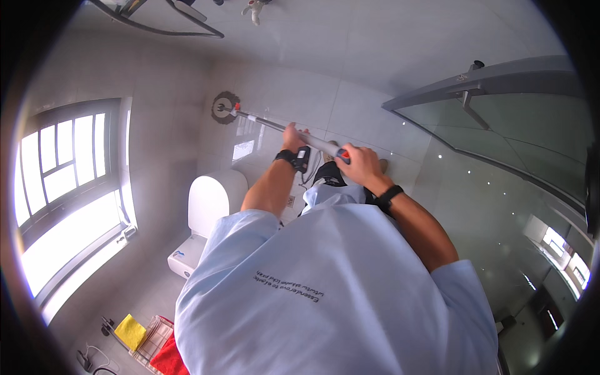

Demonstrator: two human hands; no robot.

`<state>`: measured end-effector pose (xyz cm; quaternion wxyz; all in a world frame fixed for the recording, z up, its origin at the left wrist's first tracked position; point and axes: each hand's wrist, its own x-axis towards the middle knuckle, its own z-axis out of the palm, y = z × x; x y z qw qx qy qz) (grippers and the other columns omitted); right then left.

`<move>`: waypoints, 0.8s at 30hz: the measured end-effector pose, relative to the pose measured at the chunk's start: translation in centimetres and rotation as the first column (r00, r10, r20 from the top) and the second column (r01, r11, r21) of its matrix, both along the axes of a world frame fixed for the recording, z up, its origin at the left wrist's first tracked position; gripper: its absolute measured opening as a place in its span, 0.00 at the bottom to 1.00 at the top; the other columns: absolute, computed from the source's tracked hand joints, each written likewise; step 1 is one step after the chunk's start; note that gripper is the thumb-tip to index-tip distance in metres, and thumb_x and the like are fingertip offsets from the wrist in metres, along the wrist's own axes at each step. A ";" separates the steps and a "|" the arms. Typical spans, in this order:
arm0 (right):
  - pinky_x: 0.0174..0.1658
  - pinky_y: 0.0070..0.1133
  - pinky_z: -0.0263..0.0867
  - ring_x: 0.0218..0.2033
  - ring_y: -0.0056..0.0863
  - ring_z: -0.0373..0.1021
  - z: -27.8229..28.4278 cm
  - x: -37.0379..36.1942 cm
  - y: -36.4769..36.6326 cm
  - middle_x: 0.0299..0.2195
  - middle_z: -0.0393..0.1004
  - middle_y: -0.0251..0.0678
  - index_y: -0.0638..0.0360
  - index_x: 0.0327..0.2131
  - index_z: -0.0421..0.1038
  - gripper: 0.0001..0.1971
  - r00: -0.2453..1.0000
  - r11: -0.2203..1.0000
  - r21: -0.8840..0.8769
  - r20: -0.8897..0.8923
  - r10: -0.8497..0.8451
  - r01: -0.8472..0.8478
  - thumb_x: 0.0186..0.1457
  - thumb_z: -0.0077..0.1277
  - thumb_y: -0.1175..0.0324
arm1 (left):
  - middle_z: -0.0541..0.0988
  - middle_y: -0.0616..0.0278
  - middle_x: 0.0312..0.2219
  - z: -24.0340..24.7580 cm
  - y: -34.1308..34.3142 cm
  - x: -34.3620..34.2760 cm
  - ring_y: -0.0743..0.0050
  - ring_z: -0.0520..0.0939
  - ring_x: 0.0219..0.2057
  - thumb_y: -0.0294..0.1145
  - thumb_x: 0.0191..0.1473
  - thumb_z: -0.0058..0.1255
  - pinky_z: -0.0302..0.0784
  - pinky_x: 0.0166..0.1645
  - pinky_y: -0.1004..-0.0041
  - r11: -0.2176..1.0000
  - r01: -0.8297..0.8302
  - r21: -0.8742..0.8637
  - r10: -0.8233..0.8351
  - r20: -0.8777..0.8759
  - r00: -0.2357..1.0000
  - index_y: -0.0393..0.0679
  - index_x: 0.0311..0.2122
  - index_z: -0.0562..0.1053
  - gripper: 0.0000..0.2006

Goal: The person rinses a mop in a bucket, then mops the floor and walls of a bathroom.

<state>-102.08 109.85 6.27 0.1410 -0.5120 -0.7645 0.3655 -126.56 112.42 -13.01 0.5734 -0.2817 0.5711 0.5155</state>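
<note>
Pale tiled walls (159, 94) and a glossy tiled floor (365, 119) make up a bathroom, with a bright barred window (69, 156) at the left of the frame and a dark-framed glass panel (525, 119) at the upper right. Running diagonally from the upper left toward the middle is a long-handled mop (269, 124), its round, fringed, grey-brown head (224, 107) over the floor tiles near the left wall; whether it presses down on them is hard to tell. Just above the middle of the frame, the left hand (294, 137) is wrapped around the pole, while the right hand (361, 165), lower along the tool and farther right, grasps it at the red-and-dark end of its grey handle (344, 156). Dark bands circle both wrists, and a small black box (302, 159) sits at the left one. Below the mop, left of centre, stands a white toilet (209, 206) with its lid raised. A light blue shirt (350, 269) with small dark lettering fills the lower middle. Toward the lower left corner, a yellow cloth (130, 332), a checked cloth (154, 337) and a red cloth (170, 359) hang side by side. At the top edge, a pale tap (255, 10) juts out.
</note>
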 end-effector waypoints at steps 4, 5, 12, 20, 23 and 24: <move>0.26 0.35 0.65 0.22 0.45 0.70 -0.9 0.4 0.6 0.19 0.72 0.43 0.60 0.25 0.68 0.15 0.999 0.999 0.037 -0.032 -0.022 0.024 0.43 0.53 0.58 | 0.62 0.52 0.36 3.3 1.3 0.0 0.54 0.73 0.34 0.40 0.54 0.42 0.72 0.38 0.52 0.996 0.092 -0.016 -0.093 -0.125 0.988 0.39 0.49 0.52 0.23; 0.26 0.35 0.65 0.22 0.45 0.70 -0.8 1.3 0.6 0.18 0.72 0.43 0.61 0.25 0.68 0.15 0.999 0.999 0.018 -0.028 -0.046 0.046 0.43 0.53 0.57 | 0.62 0.52 0.36 3.6 1.6 1.1 0.54 0.73 0.34 0.40 0.54 0.42 0.72 0.38 0.52 0.995 0.102 -0.022 -0.104 -0.126 0.987 0.39 0.49 0.52 0.23; 0.24 0.28 0.64 0.19 0.40 0.69 5.9 19.4 -1.8 0.16 0.70 0.41 0.60 0.25 0.68 0.12 0.966 0.971 0.020 -0.104 -0.236 0.240 0.41 0.56 0.63 | 0.70 0.55 0.33 -1.9 2.6 15.6 0.61 0.75 0.33 0.42 0.54 0.40 0.70 0.41 0.53 0.850 0.522 -0.073 -0.513 0.115 0.851 0.40 0.42 0.59 0.17; 0.27 0.22 0.63 0.21 0.27 0.65 16.1 37.3 -12.3 0.22 0.69 0.37 0.64 0.32 0.69 0.10 0.541 0.491 0.417 -0.003 -0.841 0.765 0.46 0.53 0.71 | 0.70 0.56 0.21 -1.1 0.2 41.3 0.60 0.75 0.27 0.30 0.52 0.41 0.74 0.35 0.59 0.741 0.634 0.222 -0.664 0.386 0.641 0.39 0.28 0.65 0.06; 0.27 0.23 0.62 0.22 0.28 0.64 16.3 37.0 -13.3 0.23 0.68 0.40 0.67 0.30 0.67 0.09 0.524 0.295 0.627 -0.213 -0.825 0.721 0.48 0.51 0.71 | 0.70 0.56 0.19 1.4 -0.8 45.7 0.59 0.74 0.26 0.27 0.53 0.38 0.74 0.37 0.62 0.862 0.443 0.245 -0.500 0.547 0.671 0.38 0.26 0.65 0.06; 0.27 0.23 0.61 0.22 0.29 0.64 16.0 36.7 -13.5 0.22 0.68 0.41 0.68 0.28 0.66 0.09 0.570 0.184 0.710 -0.353 -0.742 0.680 0.49 0.51 0.71 | 0.69 0.56 0.19 3.9 -0.6 46.0 0.59 0.73 0.26 0.26 0.53 0.36 0.73 0.38 0.62 0.838 0.468 0.281 -0.542 0.527 0.654 0.37 0.25 0.64 0.07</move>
